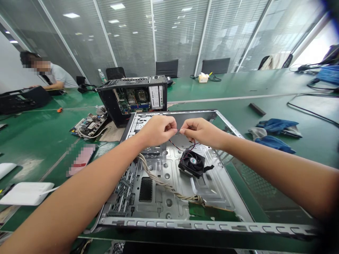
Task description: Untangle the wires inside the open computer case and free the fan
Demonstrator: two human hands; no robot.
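Note:
An open, mostly stripped silver computer case [225,225] lies flat on the green table in front of me. Over its far half, my left hand [156,129] and my right hand [201,131] are both closed in pinches on the thin red-and-black wire [173,144] of a small black cooling fan [192,162]. The fan rests on the case floor just below my right hand. A braided pale cable bundle [164,182] runs across the case floor under my left wrist.
A second, upright black computer case [132,94] with its motherboard showing stands behind. A loose circuit board [89,125] lies to its left. Blue gloves [277,132] lie at right, white boxes [26,193] at left. A person sits at the far left.

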